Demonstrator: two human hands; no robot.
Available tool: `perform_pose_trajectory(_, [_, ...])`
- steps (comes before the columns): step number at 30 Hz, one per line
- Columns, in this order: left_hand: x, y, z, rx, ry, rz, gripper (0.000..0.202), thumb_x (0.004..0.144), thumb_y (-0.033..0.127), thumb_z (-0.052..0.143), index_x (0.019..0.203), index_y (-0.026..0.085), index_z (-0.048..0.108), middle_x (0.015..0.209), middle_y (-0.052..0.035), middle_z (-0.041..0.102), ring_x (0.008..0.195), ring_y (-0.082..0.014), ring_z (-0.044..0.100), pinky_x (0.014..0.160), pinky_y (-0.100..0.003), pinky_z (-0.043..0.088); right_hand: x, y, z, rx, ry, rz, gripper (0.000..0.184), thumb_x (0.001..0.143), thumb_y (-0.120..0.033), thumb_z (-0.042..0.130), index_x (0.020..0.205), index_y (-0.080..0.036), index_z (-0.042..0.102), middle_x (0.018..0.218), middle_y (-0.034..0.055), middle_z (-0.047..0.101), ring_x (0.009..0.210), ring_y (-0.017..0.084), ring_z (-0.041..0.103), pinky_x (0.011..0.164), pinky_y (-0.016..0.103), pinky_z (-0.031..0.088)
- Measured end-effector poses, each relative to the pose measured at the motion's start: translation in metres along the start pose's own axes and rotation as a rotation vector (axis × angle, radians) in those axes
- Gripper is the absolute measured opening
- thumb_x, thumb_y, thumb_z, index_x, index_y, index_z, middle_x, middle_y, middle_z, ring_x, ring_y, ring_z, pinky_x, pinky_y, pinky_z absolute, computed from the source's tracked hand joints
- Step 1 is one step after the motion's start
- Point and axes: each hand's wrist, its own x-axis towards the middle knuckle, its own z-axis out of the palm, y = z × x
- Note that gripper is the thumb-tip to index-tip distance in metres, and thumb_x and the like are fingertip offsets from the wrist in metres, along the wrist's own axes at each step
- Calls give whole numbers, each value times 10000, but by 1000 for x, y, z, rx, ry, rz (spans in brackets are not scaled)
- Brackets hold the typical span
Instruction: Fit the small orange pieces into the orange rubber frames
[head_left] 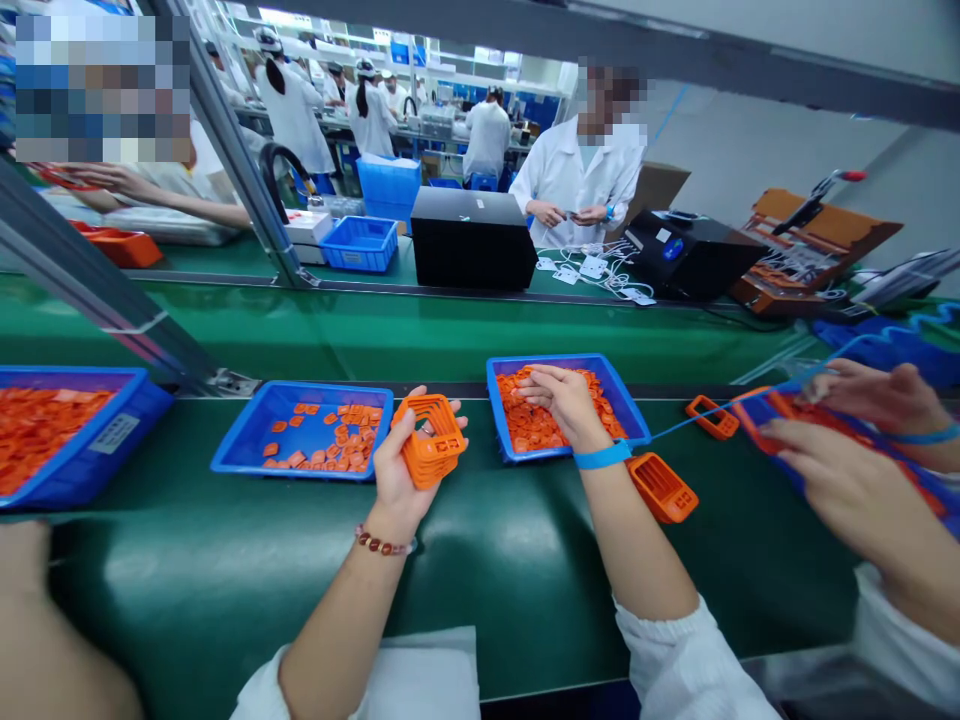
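Note:
My left hand (396, 470) is closed around a stack of orange plastic frames (433, 450), held up above the green bench. Each frame has a large opening and small cut-outs at one end. My right hand (564, 398), with a blue wrist strap, is over a blue tray (641, 437) of small orange plastic pieces (525, 432). Its fingers are stretched out to the left, and I see nothing held between them. Beside my right wrist lies another stack of orange frames (664, 488). Left of the stack in my left hand stands a second blue tray (255, 408) with scattered orange pieces.
A fuller blue bin (127, 430) is at the far left. On the right, another person's hands (847, 470) handle orange parts near a single orange frame (712, 416). A blue cord (694, 425) runs from my wrist strap. A metal post (240, 150) rises behind the trays.

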Motion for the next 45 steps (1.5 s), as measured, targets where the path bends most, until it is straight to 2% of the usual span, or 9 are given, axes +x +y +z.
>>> perform_pose_trajectory(9, [0, -1, -3, -24, 0, -6, 532, 885, 310, 593, 1389, 211, 457, 1012, -137, 723, 809, -249, 720, 651, -351, 593, -7, -9, 6, 123, 42, 2, 298, 663, -349, 756, 883, -156, 703, 777, 73, 750, 718, 191, 737, 646, 262, 598])
perform_pose_trajectory(13, [-1, -4, -7, -47, -12, -19, 554, 865, 326, 615, 1383, 212, 455, 1009, -134, 718, 812, -258, 715, 655, -349, 580, -8, -9, 8, 159, 70, 0, 356, 560, -384, 813, 828, -167, 720, 719, 59, 733, 658, 186, 712, 566, 253, 570])
perform_pose_trajectory(17, [2, -6, -13, -77, -43, -13, 579, 841, 350, 638, 1366, 199, 445, 1049, -156, 706, 888, -298, 713, 752, -420, 571, -7, -7, 10, 126, 136, -20, 372, 494, -375, 862, 780, -180, 726, 645, 28, 691, 555, 148, 630, 453, 219, 471])
perform_pose_trajectory(22, [2, -8, -15, -111, -61, -17, 553, 829, 338, 649, 1328, 201, 452, 1035, -154, 701, 870, -291, 715, 695, -372, 563, -20, -17, 17, 29, 124, -75, 328, 551, -337, 866, 838, -276, 719, 611, 16, 642, 496, 144, 507, 447, 279, 408])
perform_pose_trajectory(25, [1, -8, -15, -107, -53, -16, 534, 841, 336, 631, 1328, 201, 459, 1024, -149, 701, 836, -272, 715, 675, -358, 562, -31, -24, 22, -94, 105, -130, 233, 592, -380, 835, 768, -291, 711, 691, 53, 668, 556, 173, 550, 482, 311, 430])
perform_pose_trajectory(29, [0, -7, -14, -95, -46, -13, 523, 878, 322, 580, 1365, 196, 438, 1018, -153, 704, 829, -263, 716, 676, -355, 561, -46, -31, 33, -233, -35, -265, 273, 625, -470, 797, 810, -273, 766, 787, 77, 707, 653, 209, 624, 534, 318, 490])
perform_pose_trajectory(36, [2, -6, -9, -132, -15, 28, 542, 913, 303, 509, 1423, 164, 390, 952, -154, 723, 782, -261, 717, 728, -353, 536, -79, -38, 65, -330, -540, -454, 237, 909, -401, 611, 992, -260, 782, 876, 60, 690, 761, 171, 637, 642, 276, 512])
perform_pose_trajectory(42, [3, -5, -7, -133, -4, 36, 490, 937, 292, 463, 1405, 155, 421, 953, -168, 724, 828, -255, 717, 774, -350, 532, -83, -33, 71, -413, -542, -600, 230, 967, -264, 553, 1091, -242, 745, 925, 50, 640, 856, 165, 618, 768, 304, 511])
perform_pose_trajectory(45, [3, -4, -7, -114, -6, 24, 493, 936, 310, 469, 1408, 172, 433, 973, -159, 722, 847, -271, 714, 825, -404, 532, -82, -33, 68, -477, -539, -671, 240, 979, -245, 541, 1132, -231, 725, 968, 56, 625, 903, 168, 611, 801, 319, 512])
